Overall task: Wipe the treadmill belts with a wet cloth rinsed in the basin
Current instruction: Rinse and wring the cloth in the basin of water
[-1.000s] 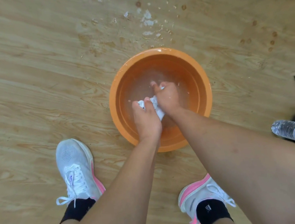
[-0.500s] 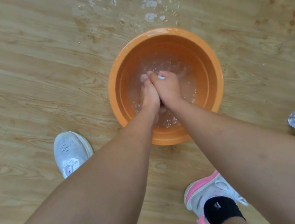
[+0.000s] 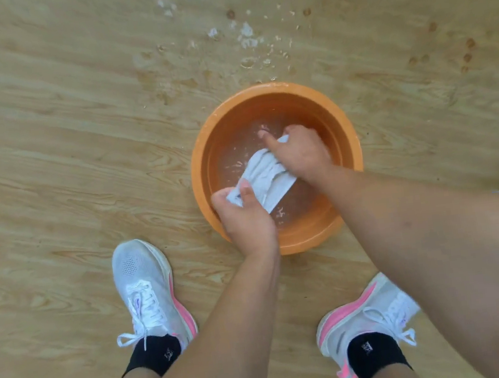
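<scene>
Hands have parted: left hand [image 3: 247, 217] and right hand [image 3: 298, 153] each grip an end of the cloth [image 3: 267, 175], now stretched over the basin [image 3: 351, 141]

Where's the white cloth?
In the head view, the cloth is stretched over the orange basin, right of centre, held between the left hand and right hand.

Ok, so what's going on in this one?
A person stands over an orange basin of water on a wood-pattern floor, rinsing a white cloth. The left hand grips the cloth's near end and the right hand grips its far end, with the cloth pulled out between them over the water. Water splashes dot the floor beyond the basin. No treadmill is in view.
</scene>
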Available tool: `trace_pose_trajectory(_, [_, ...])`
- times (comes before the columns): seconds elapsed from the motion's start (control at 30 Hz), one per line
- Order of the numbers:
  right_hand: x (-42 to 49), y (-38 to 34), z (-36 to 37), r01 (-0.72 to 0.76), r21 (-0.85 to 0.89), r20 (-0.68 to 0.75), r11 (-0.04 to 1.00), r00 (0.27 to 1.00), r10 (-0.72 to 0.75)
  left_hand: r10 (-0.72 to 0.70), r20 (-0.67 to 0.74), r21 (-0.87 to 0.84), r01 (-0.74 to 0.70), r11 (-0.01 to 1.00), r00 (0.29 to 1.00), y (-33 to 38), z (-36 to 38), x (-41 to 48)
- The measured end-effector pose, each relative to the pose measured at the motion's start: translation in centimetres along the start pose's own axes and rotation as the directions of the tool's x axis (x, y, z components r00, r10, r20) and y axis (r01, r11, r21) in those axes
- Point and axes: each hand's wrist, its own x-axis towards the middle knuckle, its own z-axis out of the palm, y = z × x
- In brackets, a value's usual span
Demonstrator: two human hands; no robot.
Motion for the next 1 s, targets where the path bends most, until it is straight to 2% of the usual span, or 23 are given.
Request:
trace_pose_trajectory(0.07, [0.6, 1.1, -0.6, 0.081, -0.118, 0.058, 0.99, 0.995, -0.075, 0.068, 0.021, 0.075, -0.069, 0.995, 0.997, -0.1, -0.1, 1.6])
trace_pose_trajectory(0.13, [1.0, 2.6, 0.0, 0.177, -0.161, 0.132, 0.971, 0.979, -0.157, 0.1, 0.09, 0.159, -0.113, 0.981, 0.991, -0.9, 1.2, 4.0])
trace_pose_trajectory(0.2, [1.4, 3.9, 1.4, 0.227, -0.197, 0.124, 0.954, 0.971, -0.205, 0.01, 0.137, 0.249, -0.044, 0.967, 0.991, -1.4, 3.2, 6.0])
trace_pose_trajectory(0.27, [1.2, 4.4, 2.5, 0.206, -0.201, 0.005, 0.958, 0.978, -0.21, -0.09, 0.162, 0.313, 0.036, 0.949, 0.983, -1.5, 5.0, 6.8])
trace_pose_trajectory(0.33, [0.2, 3.6, 3.5, 0.113, -0.033, -0.118, 0.993, 0.986, -0.116, -0.125, 0.199, 0.321, 0.056, 0.945, 0.972, -1.4, 6.3, 7.2])
trace_pose_trajectory(0.37, [-0.3, 3.0, 4.1, 0.039, 0.136, -0.108, 0.99, 0.994, -0.024, -0.125, 0.22, 0.316, 0.051, 0.948, 0.968, -1.5, 6.9, 7.4])
trace_pose_trajectory(0.43, [-1.3, 1.1, 4.9, -0.105, 0.435, 0.015, 0.894, 0.994, 0.109, -0.172, 0.282, 0.265, 0.096, 0.959, 0.944, -1.4, 7.7, 7.7])
trace_pose_trajectory(0.5, [-2.0, -0.1, 5.3, -0.211, 0.581, 0.096, 0.786, 0.977, 0.192, -0.248, 0.345, 0.194, 0.19, 0.962, 0.905, -1.5, 7.7, 7.7])
trace_pose_trajectory(0.57, [-3.2, -1.0, 5.0, -0.216, 0.628, 0.074, 0.748, 0.973, 0.219, -0.263, 0.405, 0.182, 0.204, 0.962, 0.876, -0.2, 6.9, 7.0])
trace_pose_trajectory(0.67, [-3.8, -0.5, 3.9, -0.2, 0.568, -0.04, 0.798, 0.962, 0.27, -0.27, 0.466, 0.288, 0.145, 0.947, 0.842, 0.9, 5.4, 5.5])
trace_pose_trajectory(0.73, [-3.8, -0.4, 3.2, -0.182, 0.539, -0.052, 0.822, 0.967, 0.248, -0.225, 0.466, 0.292, 0.091, 0.952, 0.856, 1.5, 4.2, 4.0])
trace_pose_trajectory(0.83, [-3.8, -1.5, 3.1, -0.156, 0.41, 0.019, 0.899, 0.986, 0.163, -0.07, 0.38, 0.273, -0.04, 0.961, 0.922, 2.1, 2.0, 2.5])
trace_pose_trajectory(0.9, [-3.0, -1.8, 3.1, -0.134, 0.354, 0.023, 0.926, 0.991, 0.134, 0.021, 0.339, 0.28, -0.122, 0.952, 0.941, 2.3, 0.8, 1.8])
trace_pose_trajectory(1.0, [-0.5, -0.2, 1.8, -0.086, 0.183, -0.031, 0.979, 0.995, 0.093, 0.059, 0.212, 0.263, -0.115, 0.958, 0.976, 2.1, 0.1, 1.7])
